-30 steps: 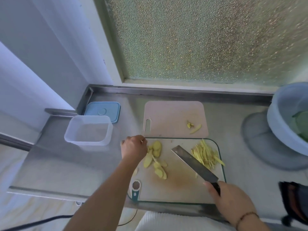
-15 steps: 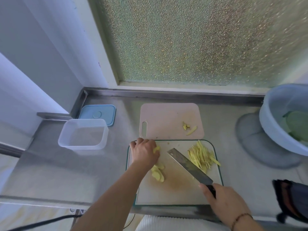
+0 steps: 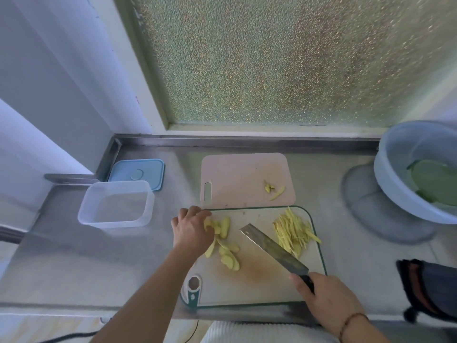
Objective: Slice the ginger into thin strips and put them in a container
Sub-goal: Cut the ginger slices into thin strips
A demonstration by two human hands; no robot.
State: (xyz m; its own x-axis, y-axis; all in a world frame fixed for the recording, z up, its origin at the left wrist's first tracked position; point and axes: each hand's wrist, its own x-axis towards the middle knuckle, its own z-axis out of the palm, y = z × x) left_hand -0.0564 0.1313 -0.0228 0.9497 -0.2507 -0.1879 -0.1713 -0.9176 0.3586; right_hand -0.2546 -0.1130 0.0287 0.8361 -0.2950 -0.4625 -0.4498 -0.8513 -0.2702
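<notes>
Ginger slices (image 3: pixel 223 240) at cutting board's (image 3: pixel 262 285) left side, under curled left hand (image 3: pixel 191 230) gathering them; cleaver (image 3: pixel 273 248), gripped in right hand (image 3: pixel 326 297), angled toward them; strips (image 3: pixel 294 231) right of blade.

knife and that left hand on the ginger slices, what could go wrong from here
1. The left hand gathers ginger slices close to the knife the right hand holds over the glass cutting board; a quick chop could nick fingers.
2. Some ginger strips hang over the board's right edge and might drop onto the counter.
3. The container sits away to the left, so strips may spill in transfer.
</notes>
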